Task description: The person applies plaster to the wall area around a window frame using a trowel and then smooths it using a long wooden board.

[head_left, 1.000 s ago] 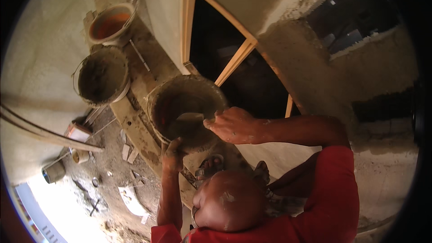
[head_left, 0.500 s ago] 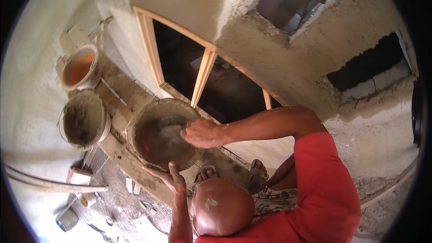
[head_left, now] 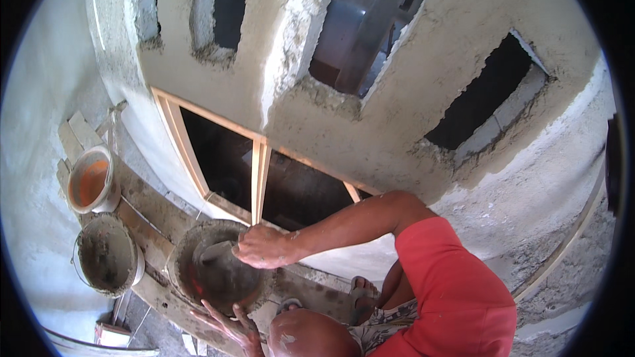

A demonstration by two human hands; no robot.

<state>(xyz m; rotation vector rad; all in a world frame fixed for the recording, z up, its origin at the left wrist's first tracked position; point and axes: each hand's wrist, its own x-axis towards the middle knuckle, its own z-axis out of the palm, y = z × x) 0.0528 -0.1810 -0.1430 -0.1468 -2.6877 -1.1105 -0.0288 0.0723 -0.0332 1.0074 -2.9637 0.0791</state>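
A wide mortar-caked bucket (head_left: 173, 271) holds wet grey mortar (head_left: 228, 284). Over its far right rim my right hand (head_left: 264, 246) is closed in a fist around the handle of a trowel (head_left: 215, 251), whose grey blade lies in the mortar on the far side. My left hand (head_left: 231, 330) is at the near rim with its fingers spread and thumb apart, holding nothing. Whether its palm touches the bucket is hard to tell. My bent knee (head_left: 314, 334), smeared with mortar, and my sandalled feet (head_left: 360, 291) are close by.
Left of the bucket stand a mortar-filled pail (head_left: 109, 258) and a white bucket with an orange inside (head_left: 91, 182). All rest on wooden planks (head_left: 149, 241) raised above a littered floor. Beyond is a plastered wall (head_left: 331, 139) with rough openings and a wooden frame (head_left: 259, 178).
The view has tilted up, showing more wall. The trowel blade has shifted toward the bucket's far left side, with my right hand still gripping it. My left hand stays spread at the rim.
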